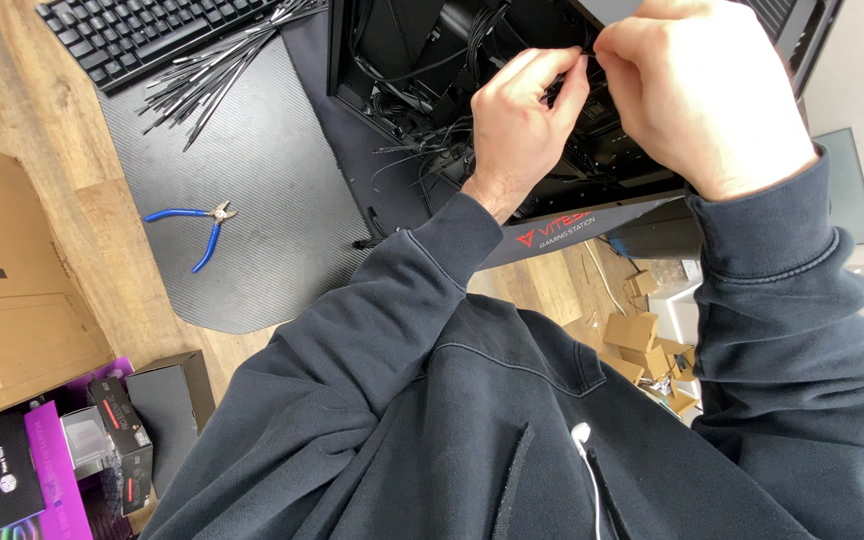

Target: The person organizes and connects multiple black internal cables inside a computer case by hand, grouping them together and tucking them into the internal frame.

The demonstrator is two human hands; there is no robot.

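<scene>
Black cable tie (567, 88) slanted upper-right, pinched between left hand (524, 125), right hand (697, 85).

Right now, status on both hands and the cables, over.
Left hand and right hand pinching thin black cables inside open black computer case. Blue-handled cutters lie apart on mat.

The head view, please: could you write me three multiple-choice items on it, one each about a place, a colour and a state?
1. Where do the pliers lie?
A. on the mat
B. on the keyboard
C. inside the case

2. What colour are the pliers' handles?
A. red
B. blue
C. yellow

3. What are both hands doing?
A. resting flat on the mat
B. typing
C. pinching something thin and black at the case

Answers: 1 A, they lie on the dark mat. 2 B, the handles are blue. 3 C, left hand and right hand meet fingertip to fingertip over the cables.
</scene>
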